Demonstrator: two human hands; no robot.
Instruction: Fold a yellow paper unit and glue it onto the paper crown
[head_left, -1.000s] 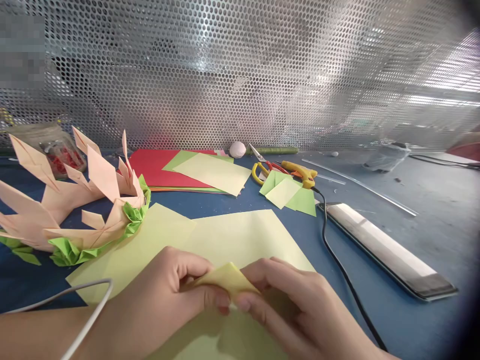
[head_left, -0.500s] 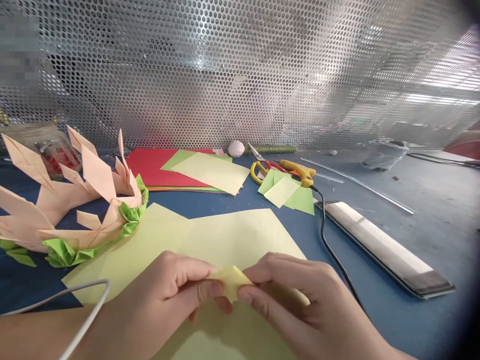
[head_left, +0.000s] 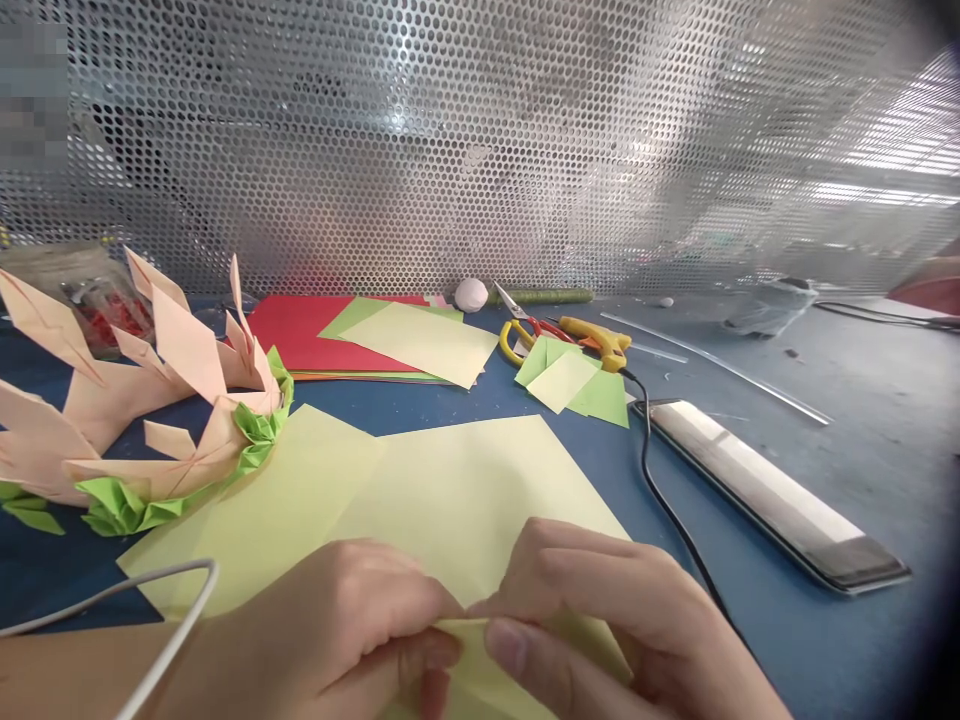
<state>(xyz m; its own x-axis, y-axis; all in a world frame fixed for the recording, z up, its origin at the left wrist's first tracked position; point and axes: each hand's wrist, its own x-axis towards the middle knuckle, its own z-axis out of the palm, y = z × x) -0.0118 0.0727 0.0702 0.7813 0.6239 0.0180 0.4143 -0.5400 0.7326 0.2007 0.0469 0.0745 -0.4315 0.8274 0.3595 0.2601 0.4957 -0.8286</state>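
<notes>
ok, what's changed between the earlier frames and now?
Left hand and right hand moved lower in the picture, fingertips closer together. The small yellow paper went down with them; its raised peak no longer shows, just an edge between the thumbs. Both still pinch it. Crown-like paper piece, scissors, glue gun: unmoved, apart from slight view drift.

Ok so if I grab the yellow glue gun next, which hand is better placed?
Probably your right hand: the glue gun lies nearer it, while your left hand would reach across. Both pinch yellow paper between them, so the left would have to hold it alone.
</notes>
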